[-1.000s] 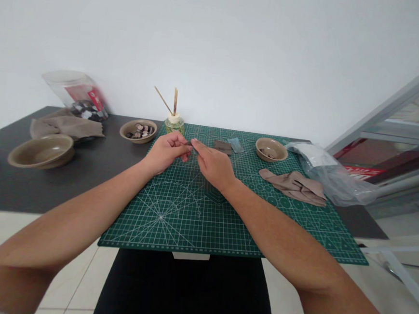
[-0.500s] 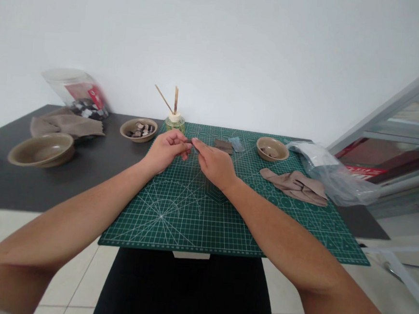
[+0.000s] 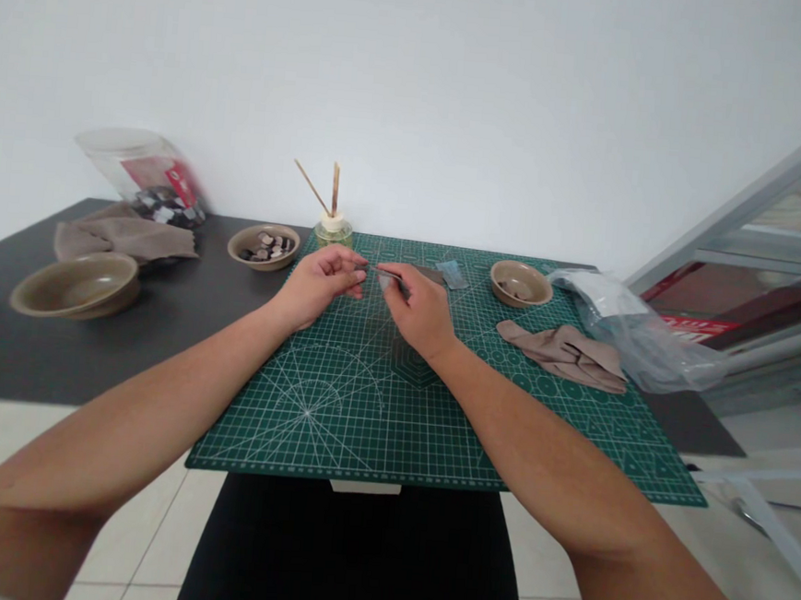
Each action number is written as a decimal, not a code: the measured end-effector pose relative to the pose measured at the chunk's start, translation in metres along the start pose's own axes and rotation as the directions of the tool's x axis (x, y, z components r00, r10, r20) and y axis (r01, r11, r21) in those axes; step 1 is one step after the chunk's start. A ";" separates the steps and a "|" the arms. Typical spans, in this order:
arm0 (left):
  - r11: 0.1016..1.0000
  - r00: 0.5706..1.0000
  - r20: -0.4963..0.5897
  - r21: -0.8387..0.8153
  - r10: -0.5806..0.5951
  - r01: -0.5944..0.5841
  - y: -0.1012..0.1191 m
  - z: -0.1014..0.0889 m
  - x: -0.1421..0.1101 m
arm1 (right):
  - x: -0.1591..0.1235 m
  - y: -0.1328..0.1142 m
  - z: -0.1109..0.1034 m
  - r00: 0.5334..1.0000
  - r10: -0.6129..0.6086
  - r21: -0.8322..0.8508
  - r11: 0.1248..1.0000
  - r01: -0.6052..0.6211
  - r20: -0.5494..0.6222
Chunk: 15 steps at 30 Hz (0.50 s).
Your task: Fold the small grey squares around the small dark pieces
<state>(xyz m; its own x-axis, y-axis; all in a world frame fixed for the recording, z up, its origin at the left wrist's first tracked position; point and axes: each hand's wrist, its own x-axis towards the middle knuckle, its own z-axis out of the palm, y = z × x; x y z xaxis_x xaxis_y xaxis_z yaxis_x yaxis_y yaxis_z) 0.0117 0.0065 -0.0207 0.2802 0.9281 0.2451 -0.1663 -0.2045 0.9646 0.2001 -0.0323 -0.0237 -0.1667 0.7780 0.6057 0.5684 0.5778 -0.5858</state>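
Above the green cutting mat (image 3: 334, 433), my left hand (image 3: 315, 284) pinches a small dark piece (image 3: 361, 266) between thumb and fingertips. Its kind is too small to make out. My right hand (image 3: 423, 316) faces it from the right, closed on a thin, flat, grey-brown sheet (image 3: 394, 277) whose edge points toward the left hand. Part of that sheet is hidden by the fingers. The two hands are close together, with a narrow gap between their fingertips. Behind the right hand lie a flat brown-grey square (image 3: 431, 274) and a small bluish packet (image 3: 451, 274).
A bowl of dark-edged pale pieces (image 3: 264, 247) and a reed diffuser (image 3: 335, 230) stand behind. At right are another bowl (image 3: 521, 284), a brown cloth (image 3: 566, 355) and a plastic bag (image 3: 637, 333). At left are a larger bowl (image 3: 75, 285), a cloth (image 3: 125, 234) and a clear jar (image 3: 151, 174).
My right hand has turned and drawn slightly away from the left, so more of the thin sheet's edge shows. My left hand stays nearly in place with the small dark piece.
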 end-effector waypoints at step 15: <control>0.984 0.987 0.099 0.138 -0.127 0.112 -0.001 -0.003 0.000 | 0.002 0.004 -0.001 0.992 0.118 0.147 0.982 -0.123 0.038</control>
<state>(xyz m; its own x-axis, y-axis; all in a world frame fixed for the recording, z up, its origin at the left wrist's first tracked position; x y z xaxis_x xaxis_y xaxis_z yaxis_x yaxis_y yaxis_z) 0.0088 0.0075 -0.0216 0.3912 0.9112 0.1293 -0.0015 -0.1399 0.9902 0.2031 -0.0281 -0.0243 -0.1286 0.8497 0.5113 0.4601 0.5078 -0.7283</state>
